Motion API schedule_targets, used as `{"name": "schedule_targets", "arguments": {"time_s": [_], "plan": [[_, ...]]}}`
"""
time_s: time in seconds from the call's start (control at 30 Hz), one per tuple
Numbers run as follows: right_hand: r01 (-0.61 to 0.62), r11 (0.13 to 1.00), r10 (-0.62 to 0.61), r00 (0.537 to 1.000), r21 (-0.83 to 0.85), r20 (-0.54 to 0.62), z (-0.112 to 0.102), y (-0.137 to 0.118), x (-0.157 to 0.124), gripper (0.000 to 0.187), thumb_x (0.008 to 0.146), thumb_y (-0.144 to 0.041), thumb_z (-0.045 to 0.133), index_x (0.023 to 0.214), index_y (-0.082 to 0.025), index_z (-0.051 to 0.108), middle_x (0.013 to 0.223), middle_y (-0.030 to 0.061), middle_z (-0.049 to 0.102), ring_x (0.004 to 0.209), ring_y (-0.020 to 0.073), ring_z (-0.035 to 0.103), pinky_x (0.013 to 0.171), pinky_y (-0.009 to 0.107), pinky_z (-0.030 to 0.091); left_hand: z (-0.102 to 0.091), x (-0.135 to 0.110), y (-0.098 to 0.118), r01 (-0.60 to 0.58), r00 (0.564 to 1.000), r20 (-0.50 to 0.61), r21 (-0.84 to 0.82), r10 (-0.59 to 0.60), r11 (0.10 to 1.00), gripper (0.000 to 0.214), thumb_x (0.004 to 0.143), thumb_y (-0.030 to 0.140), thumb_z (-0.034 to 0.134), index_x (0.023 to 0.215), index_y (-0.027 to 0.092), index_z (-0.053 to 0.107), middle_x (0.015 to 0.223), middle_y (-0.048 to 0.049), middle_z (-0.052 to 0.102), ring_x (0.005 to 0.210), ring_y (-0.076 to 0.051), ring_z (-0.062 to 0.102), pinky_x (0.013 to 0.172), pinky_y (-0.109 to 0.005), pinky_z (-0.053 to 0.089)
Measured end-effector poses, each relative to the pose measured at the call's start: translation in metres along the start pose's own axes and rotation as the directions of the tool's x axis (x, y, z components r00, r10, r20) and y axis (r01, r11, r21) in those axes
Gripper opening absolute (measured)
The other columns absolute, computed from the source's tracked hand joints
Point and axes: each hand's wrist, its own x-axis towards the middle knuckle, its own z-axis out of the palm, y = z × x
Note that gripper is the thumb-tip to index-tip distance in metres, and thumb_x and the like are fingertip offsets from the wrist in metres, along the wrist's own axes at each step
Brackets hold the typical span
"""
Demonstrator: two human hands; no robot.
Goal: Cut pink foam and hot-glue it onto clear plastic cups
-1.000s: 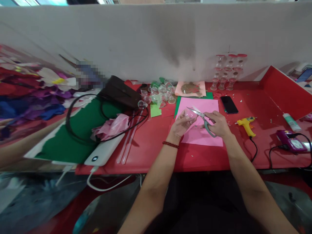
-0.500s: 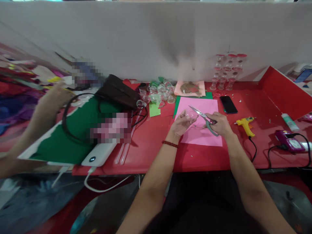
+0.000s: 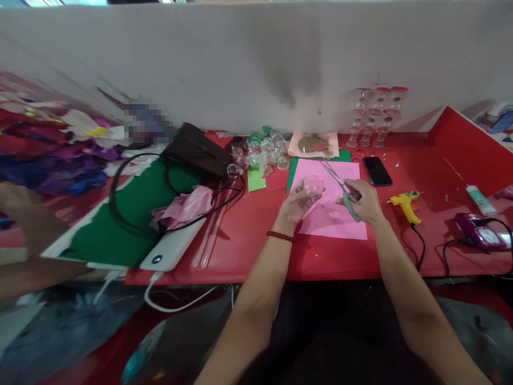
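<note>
Head view: left hand (image 3: 297, 205) grips a clear plastic cup (image 3: 313, 184) above the pink paper sheet (image 3: 340, 228); right hand (image 3: 364, 202) grips scissors (image 3: 343, 185) over the same sheet. Smartphone (image 3: 377, 171) and yellow hot-glue gun (image 3: 407, 206) lie right of the sheet; a cluster of plastic cups (image 3: 266, 147) sits off its far left corner.

One glue gun (image 3: 406, 203), scissors (image 3: 342, 184) (one pair)

Shows clear, glossy plastic in cup (image 3: 313, 185); shiny metal in scissor blades (image 3: 332, 172); matt paper in pink sheet (image 3: 340, 227).
</note>
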Motion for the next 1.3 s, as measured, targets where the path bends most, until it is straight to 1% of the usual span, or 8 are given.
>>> {"name": "schedule_targets", "arguments": {"time_s": [0.07,0.27,0.47,0.63,0.87,1.0,1.17,1.3], "plan": [[0.032,0.999,-0.032,0.999,-0.027,0.004,-0.001,0.0,0.001,0.055,0.078,-0.059,0.076,0.113,-0.018,0.068,0.088,0.0058,0.059,0.07,0.0181,0.051,0.065,0.032,0.046,0.0,0.001,-0.001,0.0,1.0,0.0,0.015,0.0,1.0,0.049,0.06,0.01,0.081,0.105,0.022,0.067,0.097,-0.0026,0.075,0.09,-0.02,0.074,0.079,-0.029,0.056],[0.109,0.988,-0.091,0.982,-0.105,0.163,0.009,0.008,0.0,0.055,0.078,-0.06,0.075,0.113,-0.018,0.068,0.094,0.0088,0.062,0.077,0.021,0.056,0.072,0.035,0.048,-0.002,0.003,-0.002,0.017,0.999,0.047,-0.001,-0.017,1.0,0.031,0.06,0.009,0.083,0.074,0.019,0.058,0.066,0.0047,0.063,0.07,-0.013,0.069,0.073,-0.025,0.055],[-0.056,0.997,0.055,0.998,0.05,0.037,0.017,0.014,0.001,0.055,0.075,-0.062,0.075,0.108,-0.018,0.069,0.08,0.003,0.061,0.065,0.0167,0.051,0.063,0.032,0.046,0.0,0.005,-0.004,0.033,0.999,0.019,0.017,-0.034,0.999,0.042,0.059,0.009,0.082,0.095,0.02,0.065,0.089,-0.0002,0.073,0.079,-0.014,0.071,0.068,-0.022,0.053],[-0.149,0.977,0.142,0.988,0.151,0.052,0.018,0.011,0.001,0.055,0.071,-0.062,0.077,0.105,-0.019,0.069,0.066,-0.0035,0.055,0.056,0.0125,0.044,0.056,0.027,0.04,0.001,0.006,-0.008,0.027,0.999,0.04,0.092,-0.03,0.995,0.049,0.057,0.01,0.081,0.103,0.021,0.067,0.089,-0.0012,0.074,0.077,-0.012,0.068,0.063,-0.019,0.048],[-0.065,0.995,0.056,0.991,0.077,0.119,0.027,0.009,-0.003,0.053,0.074,-0.059,0.077,0.109,-0.019,0.069,0.072,-0.0012,0.059,0.057,0.013,0.046,0.057,0.028,0.041,-0.007,0.009,-0.01,-0.024,0.999,-0.02,0.112,0.026,0.993,0.037,0.058,0.009,0.081,0.089,0.021,0.066,0.077,0.0046,0.068,0.067,-0.007,0.062,0.062,-0.018,0.047],[0.001,0.999,0.005,0.989,-0.038,0.146,0.026,0.014,-0.005,0.054,0.076,-0.057,0.077,0.113,-0.019,0.069,0.079,0.0022,0.064,0.063,0.0156,0.05,0.063,0.03,0.044,-0.005,0.007,-0.008,0.011,1.0,-0.011,0.101,-0.01,0.995,0.029,0.059,0.008,0.079,0.08,0.021,0.062,0.067,0.0076,0.062,0.06,-0.006,0.06,0.06,-0.018,0.047],[0.102,0.982,-0.076,0.984,-0.158,0.162,0.02,0.018,-0.005,0.056,0.077,-0.056,0.077,0.119,-0.019,0.069,0.091,0.0078,0.07,0.081,0.0232,0.059,0.074,0.034,0.046,-0.006,0.004,-0.005,0.053,0.999,-0.004,0.079,-0.053,0.995,0.03,0.059,0.006,0.077,0.08,0.02,0.063,0.072,0.005,0.068,0.077,-0.014,0.072,0.075,-0.024,0.055],[0.107,0.985,-0.086,0.985,-0.134,0.153,0.016,0.018,-0.003,0.057,0.076,-0.058,0.078,0.119,-0.021,0.07,0.088,0.0069,0.069,0.078,0.0224,0.059,0.073,0.033,0.046,-0.011,0.002,-0.004,0.09,0.996,0.015,0.093,-0.092,0.992,0.035,0.059,0.007,0.082,0.086,0.02,0.063,0.071,0.0036,0.069,0.084,-0.019,0.076,0.07,-0.023,0.053]]}}
